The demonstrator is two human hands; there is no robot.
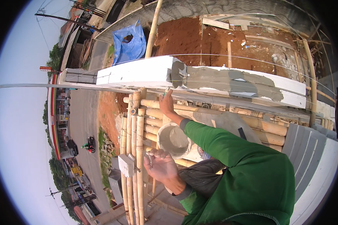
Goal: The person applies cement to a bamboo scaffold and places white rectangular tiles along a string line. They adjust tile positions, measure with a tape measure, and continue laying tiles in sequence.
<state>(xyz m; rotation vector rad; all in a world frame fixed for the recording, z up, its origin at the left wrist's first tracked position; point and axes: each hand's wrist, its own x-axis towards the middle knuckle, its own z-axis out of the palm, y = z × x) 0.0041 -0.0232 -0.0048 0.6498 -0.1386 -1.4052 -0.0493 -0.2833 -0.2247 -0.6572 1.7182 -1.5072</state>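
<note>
My right hand (166, 104) reaches up to the side of a wall of white blocks. It is closed around a small pale-green handle (166, 91); the rest of that tool cannot be made out. Beside it, grey mortar (179, 73) covers the end of a large white block (133, 73) and spreads along the lower course (293, 86). My left hand (162, 165) is held palm up, fingers loosely bent and apart, with nothing visible in it. Between the hands stands a round bucket (173, 140) with wet grey mortar inside.
Bamboo poles (140, 165) form a scaffold, with a white block piece (126, 165) on it. A taut string (221, 55) runs along the wall. A long metal bar (64, 86) juts out left. Beyond lie a blue tarp (129, 43) and a road (80, 127) with a motorcycle (89, 144).
</note>
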